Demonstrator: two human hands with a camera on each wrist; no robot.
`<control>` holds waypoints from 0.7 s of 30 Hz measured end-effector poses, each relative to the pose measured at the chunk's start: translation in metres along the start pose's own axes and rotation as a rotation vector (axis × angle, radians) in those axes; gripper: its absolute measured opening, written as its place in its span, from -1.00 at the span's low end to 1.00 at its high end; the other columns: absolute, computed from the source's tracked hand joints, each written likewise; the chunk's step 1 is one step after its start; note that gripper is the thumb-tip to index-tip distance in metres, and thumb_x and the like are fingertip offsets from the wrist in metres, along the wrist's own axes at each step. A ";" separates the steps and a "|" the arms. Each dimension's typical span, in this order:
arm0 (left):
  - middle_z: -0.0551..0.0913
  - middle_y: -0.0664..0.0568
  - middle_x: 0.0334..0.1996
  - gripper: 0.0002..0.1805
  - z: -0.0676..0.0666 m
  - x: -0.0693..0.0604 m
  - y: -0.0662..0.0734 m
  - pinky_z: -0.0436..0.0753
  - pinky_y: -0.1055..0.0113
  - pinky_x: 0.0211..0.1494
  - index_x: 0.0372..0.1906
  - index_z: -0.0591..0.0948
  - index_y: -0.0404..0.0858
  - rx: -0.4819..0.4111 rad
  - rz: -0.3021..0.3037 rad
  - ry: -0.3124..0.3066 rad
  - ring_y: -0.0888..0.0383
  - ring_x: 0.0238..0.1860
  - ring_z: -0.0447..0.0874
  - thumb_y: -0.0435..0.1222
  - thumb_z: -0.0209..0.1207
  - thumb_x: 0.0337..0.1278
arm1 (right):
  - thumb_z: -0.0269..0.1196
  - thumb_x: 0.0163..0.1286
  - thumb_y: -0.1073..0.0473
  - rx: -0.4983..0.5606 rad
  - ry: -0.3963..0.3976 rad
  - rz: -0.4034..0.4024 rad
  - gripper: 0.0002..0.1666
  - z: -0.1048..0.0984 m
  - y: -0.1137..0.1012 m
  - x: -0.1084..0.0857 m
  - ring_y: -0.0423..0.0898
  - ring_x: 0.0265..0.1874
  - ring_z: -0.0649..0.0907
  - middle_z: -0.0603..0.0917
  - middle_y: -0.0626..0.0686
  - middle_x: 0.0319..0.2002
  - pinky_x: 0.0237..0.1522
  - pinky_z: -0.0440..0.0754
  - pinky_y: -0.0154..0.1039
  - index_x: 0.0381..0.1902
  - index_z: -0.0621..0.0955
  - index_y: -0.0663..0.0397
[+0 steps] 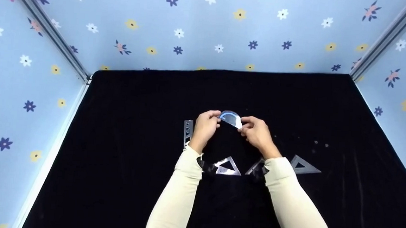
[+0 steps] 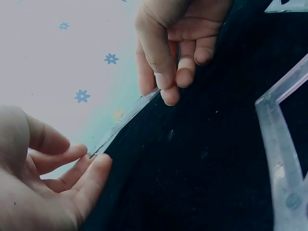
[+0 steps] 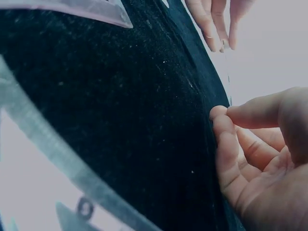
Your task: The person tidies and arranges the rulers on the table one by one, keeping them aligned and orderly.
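A clear protractor [image 1: 230, 119] with a blue arc is held up between both hands, tilted down to the right. My left hand [image 1: 206, 125] pinches its left end between thumb and fingers. At the other end my right hand [image 1: 257, 132] pinches the corner. Seen nearly edge-on in the left wrist view, the protractor [image 2: 122, 120] is a thin strip between the fingertips. The right wrist view shows the right hand [image 3: 262, 154] with thumb and forefinger together. Just left of the left hand lies a clear ruler [image 1: 188, 129] with triangular cut-outs, partly hidden by the wrist.
Below the hands, a clear set square [image 1: 233, 168] lies on the black cloth [image 1: 135, 124]. Another clear piece [image 1: 252, 168] is partly covered by the right wrist. A third set square [image 1: 305, 166] lies right of the right forearm. Flowered blue walls [image 1: 194, 25] enclose the back and sides.
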State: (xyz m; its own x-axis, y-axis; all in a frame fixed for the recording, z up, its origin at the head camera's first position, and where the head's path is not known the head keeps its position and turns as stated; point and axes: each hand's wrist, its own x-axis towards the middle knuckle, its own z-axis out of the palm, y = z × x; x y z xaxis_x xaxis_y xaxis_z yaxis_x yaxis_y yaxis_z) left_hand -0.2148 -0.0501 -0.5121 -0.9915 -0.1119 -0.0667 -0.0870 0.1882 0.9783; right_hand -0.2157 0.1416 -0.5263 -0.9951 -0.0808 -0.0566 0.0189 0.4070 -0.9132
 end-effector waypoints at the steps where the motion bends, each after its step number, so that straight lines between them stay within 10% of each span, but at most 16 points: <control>1: 0.73 -0.17 -0.08 -0.62 0.000 -0.001 0.000 0.67 0.37 -0.15 0.08 0.67 -0.43 -0.012 0.007 -0.002 -0.09 -0.16 0.75 -0.51 -0.02 0.24 | 0.23 0.27 0.49 0.003 -0.002 0.000 -0.57 0.000 0.000 -0.001 -0.12 -0.50 0.66 0.75 0.12 -0.38 -0.55 0.57 -0.38 0.12 0.61 0.31; 21: 0.74 -0.18 -0.19 -0.60 -0.002 -0.014 -0.006 0.70 0.37 -0.19 0.01 0.68 -0.47 -0.044 0.143 -0.027 0.01 -0.30 0.76 -0.65 0.00 0.11 | 0.24 0.28 0.46 0.086 -0.043 -0.009 -0.59 -0.012 0.001 -0.017 -0.14 -0.51 0.64 0.75 0.10 -0.35 -0.56 0.54 -0.39 0.12 0.59 0.34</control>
State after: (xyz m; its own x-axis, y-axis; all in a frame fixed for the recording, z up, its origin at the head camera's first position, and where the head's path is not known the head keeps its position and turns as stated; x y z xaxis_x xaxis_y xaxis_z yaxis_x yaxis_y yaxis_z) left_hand -0.2005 -0.0516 -0.5171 -0.9958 -0.0605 0.0690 0.0587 0.1573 0.9858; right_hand -0.1998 0.1545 -0.5210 -0.9902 -0.1242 -0.0640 0.0201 0.3270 -0.9448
